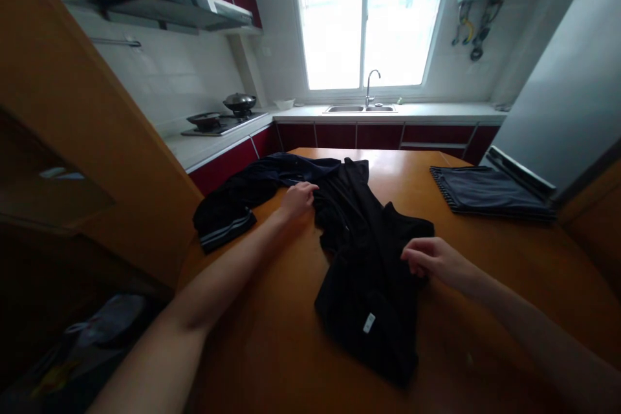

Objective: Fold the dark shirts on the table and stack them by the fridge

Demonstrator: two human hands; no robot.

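A rumpled black garment (373, 259) lies along the wooden table in front of me, with a small white label (369, 323) showing near its close end. My left hand (299, 198) is closed on the cloth at the left side, towards the far end. At the right edge, my right hand (431, 259) pinches the same garment with bent fingers. Beyond my left hand, a dark navy garment (272, 171) curves to the left, and its black part ends in a band with pale stripes (227, 230). The two garments meet or overlap at the far end.
Folded dark cloth with striped edges (490, 191) lies on the table's right (407, 171). A grey fridge-like panel (557, 77) stands behind it. Past the table are a counter with a sink (361, 108), and a stove with two covered pans (239, 101) at left.
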